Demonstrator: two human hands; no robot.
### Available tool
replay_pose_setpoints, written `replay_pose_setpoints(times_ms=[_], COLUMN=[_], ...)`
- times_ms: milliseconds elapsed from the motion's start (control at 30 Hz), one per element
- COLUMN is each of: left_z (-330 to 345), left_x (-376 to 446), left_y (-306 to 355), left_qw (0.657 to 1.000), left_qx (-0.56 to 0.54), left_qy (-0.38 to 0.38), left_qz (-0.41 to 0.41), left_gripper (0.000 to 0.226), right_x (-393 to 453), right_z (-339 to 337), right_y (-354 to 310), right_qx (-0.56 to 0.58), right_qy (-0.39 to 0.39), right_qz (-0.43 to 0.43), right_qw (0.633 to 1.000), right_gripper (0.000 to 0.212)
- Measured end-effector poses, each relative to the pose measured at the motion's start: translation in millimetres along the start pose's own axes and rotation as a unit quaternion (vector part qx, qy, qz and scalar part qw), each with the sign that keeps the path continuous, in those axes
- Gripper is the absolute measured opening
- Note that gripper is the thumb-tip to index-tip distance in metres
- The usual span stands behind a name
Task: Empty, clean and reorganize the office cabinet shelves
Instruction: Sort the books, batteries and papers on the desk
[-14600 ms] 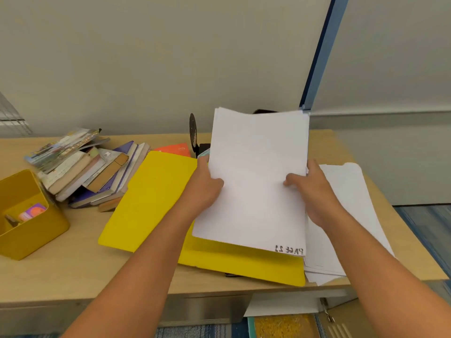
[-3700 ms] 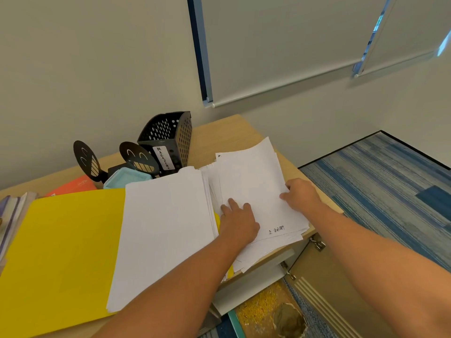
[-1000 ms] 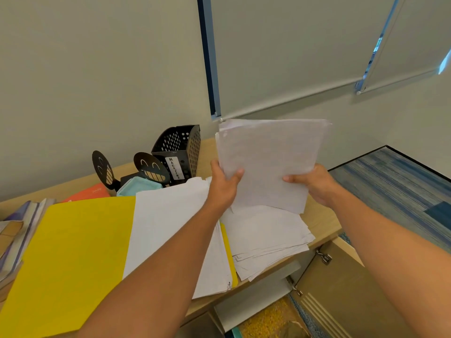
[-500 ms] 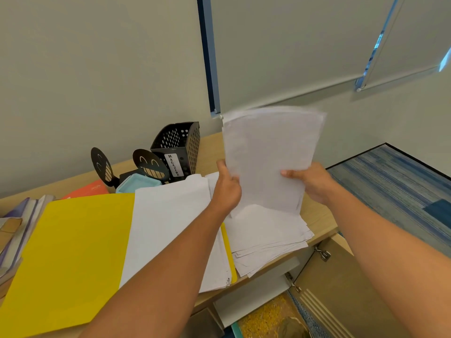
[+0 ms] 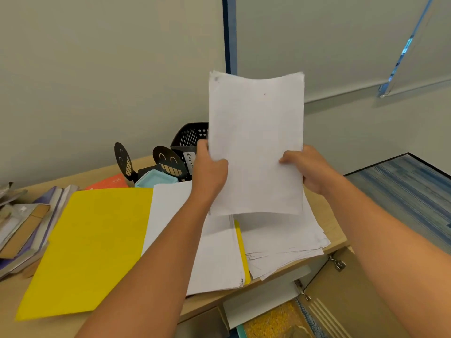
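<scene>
You've got both hands clamped on that paper stack (image 5: 256,142), left hand (image 5: 210,172) and right hand (image 5: 308,170). It's upright above the cabinet top's (image 5: 334,230) right edge.

White label (image 5: 189,159) on black mesh holder (image 5: 188,137) reads "MAGAZ", partly hidden.

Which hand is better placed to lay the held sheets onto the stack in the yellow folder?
Left, probably. The left hand grips the held sheets on the side directly above the white stack in the yellow folder; the right hand sits over the loose pile.

paper piles (image 5: 280,242) underneath (desk (image 5: 327,203) crowded)
</scene>
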State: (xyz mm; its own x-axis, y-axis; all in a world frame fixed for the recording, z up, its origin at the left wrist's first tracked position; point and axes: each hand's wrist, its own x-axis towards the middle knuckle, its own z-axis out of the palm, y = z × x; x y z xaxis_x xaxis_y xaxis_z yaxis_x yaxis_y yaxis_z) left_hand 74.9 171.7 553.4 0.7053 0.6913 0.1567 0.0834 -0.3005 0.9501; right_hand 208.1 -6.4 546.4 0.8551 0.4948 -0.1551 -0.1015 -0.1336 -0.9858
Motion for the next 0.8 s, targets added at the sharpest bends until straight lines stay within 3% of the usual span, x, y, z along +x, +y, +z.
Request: replay_pose_setpoints(times_ms=[200, 433, 533, 600, 667, 733, 800], left_z=[-62.2, -105.9, -116.0, -118.3, -116.2, -111.4, -103.1], left_x=[-41.4, -64.3, -58.8, -59.7, -64.1, -68.4, -68.1], left_y=[-69.9, -133.1, -135.3, -135.5, -133.9, -131.9, -130.5], left_qw=[0.989, 0.957, 0.944, 0.91, 0.876, 0.881, 0.886], left_qx=[0.087, 0.227, 0.276, 0.361, 0.436, 0.446, 0.454], left_qy=[0.066, 0.043, 0.022, -0.015, -0.023, -0.008, -0.022], left_qz=[-0.096, -0.175, -0.181, -0.205, -0.203, -0.16, -0.087], left_gripper=[0.067, 0.038, 0.034, 0.036, 0.048, 0.056, 0.054], right_x=[-14.9, -25.0, -25.2, -26.5, -25.5, -23.3, -22.0], right_z=[56.4, 112.7, 123.2, 127.9, 131.1, 135.4, 141.5], right_y=[46.1, 83.9, 75.7, 70.8, 70.1, 72.0, 75.7], right_qx=[-0.08, -0.159, -0.217, -0.301, -0.377, -0.427, -0.465], right_qy=[-0.175, -0.251, -0.256, -0.25, -0.207, -0.142, -0.09], right_qz=[0.046, 0.119, 0.119, 0.117, 0.109, 0.072, -0.005], right_qw=[0.98, 0.947, 0.935, 0.913, 0.896, 0.89, 0.881], right_gripper=[0.049, 0.069, 0.063, 0.062, 0.074, 0.09, 0.088])
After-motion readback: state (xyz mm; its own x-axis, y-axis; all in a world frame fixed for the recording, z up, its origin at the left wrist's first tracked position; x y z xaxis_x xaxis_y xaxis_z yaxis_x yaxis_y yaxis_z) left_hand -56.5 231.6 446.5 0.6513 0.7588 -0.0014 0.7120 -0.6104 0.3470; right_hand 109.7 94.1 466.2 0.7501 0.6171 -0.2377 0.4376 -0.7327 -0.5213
